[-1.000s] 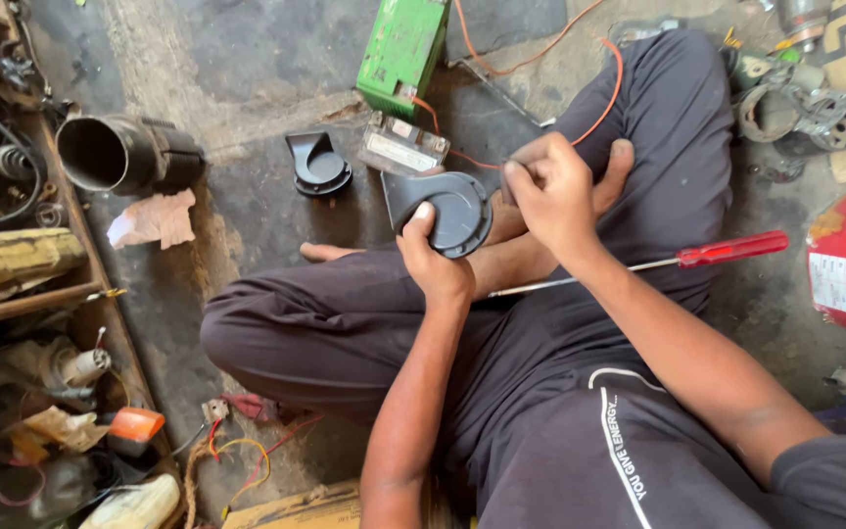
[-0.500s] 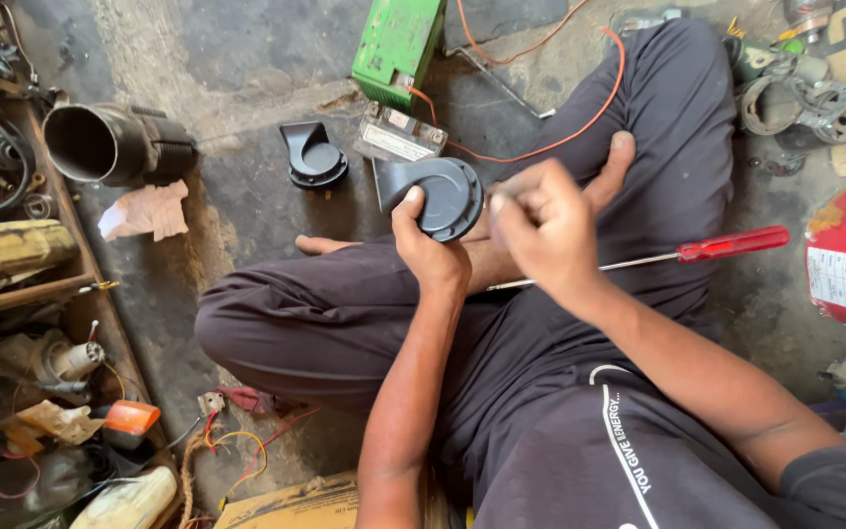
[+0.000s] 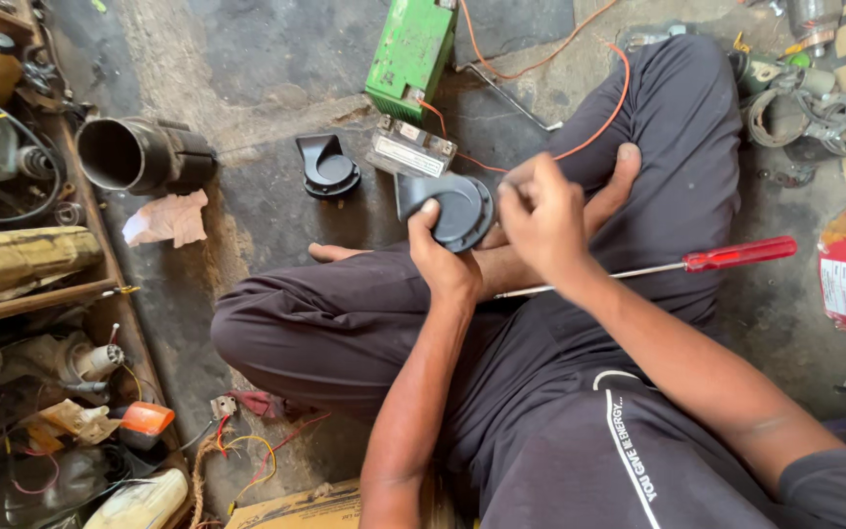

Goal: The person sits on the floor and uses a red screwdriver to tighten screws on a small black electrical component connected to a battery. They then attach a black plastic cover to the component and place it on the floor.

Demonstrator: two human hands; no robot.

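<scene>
Hands meet over the crossed legs of a person seated on the concrete floor (image 3: 276, 59). Left hand (image 3: 447, 264) is closed around a round black horn (image 3: 460, 208), thumb pressed on its face, holding it above the ankle. Right hand (image 3: 540, 217) is curled just beside the horn's right edge, fingers bunched as if pinching something small; what it pinches is hidden. A red-handled screwdriver (image 3: 678, 266) lies loose across the right thigh, under the right forearm.

An orange wire (image 3: 611, 108) loops over the knee toward a green battery (image 3: 411, 51), with a small silver box (image 3: 411, 152) and a second black horn (image 3: 323, 167) on the floor near it. A black pipe (image 3: 139, 155) and crumpled paper (image 3: 168, 217) lie farther left.

Risks, as I judge them: the screwdriver could roll off the thigh if the leg shifts; a small part could slip from the pinch and vanish among the floor clutter; a bare wire end touching the battery terminals could spark.
</scene>
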